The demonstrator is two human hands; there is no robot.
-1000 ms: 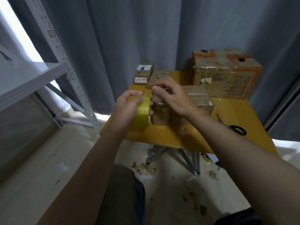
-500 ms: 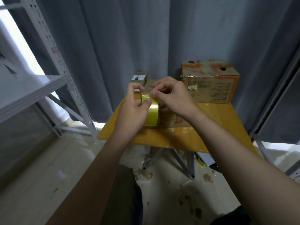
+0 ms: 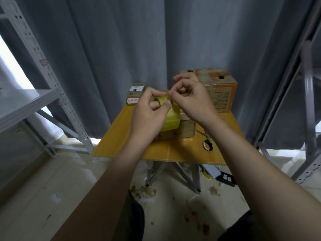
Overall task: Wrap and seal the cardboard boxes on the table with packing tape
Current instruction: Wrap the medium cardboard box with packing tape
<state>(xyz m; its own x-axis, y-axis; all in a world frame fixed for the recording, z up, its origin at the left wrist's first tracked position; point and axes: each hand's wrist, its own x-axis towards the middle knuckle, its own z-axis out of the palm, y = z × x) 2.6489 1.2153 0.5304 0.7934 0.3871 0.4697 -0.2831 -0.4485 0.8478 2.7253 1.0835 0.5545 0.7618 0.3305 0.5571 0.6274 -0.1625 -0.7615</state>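
Note:
My left hand (image 3: 147, 117) grips a yellow roll of packing tape (image 3: 171, 117), held upright above the small yellow table (image 3: 132, 146). The thumb and forefinger of my right hand (image 3: 192, 100) pinch at the top of the roll, where the tape's end lies. Under both hands sits a small brown cardboard box (image 3: 185, 128), partly hidden. A large orange-and-brown cardboard box (image 3: 220, 91) stands at the table's back right. Two small labelled boxes (image 3: 134, 94) are stacked at the back left.
Scissors (image 3: 206, 142) lie on the table right of the small box. A grey metal shelf rack (image 3: 26, 105) stands at left and another rack (image 3: 309, 101) at right. Grey curtains hang behind. Scraps and a power strip (image 3: 225, 179) lie on the floor below the table.
The tape roll has risen from beside the small box to above it. My right hand left the box and now pinches at the roll's top. The view pulled back.

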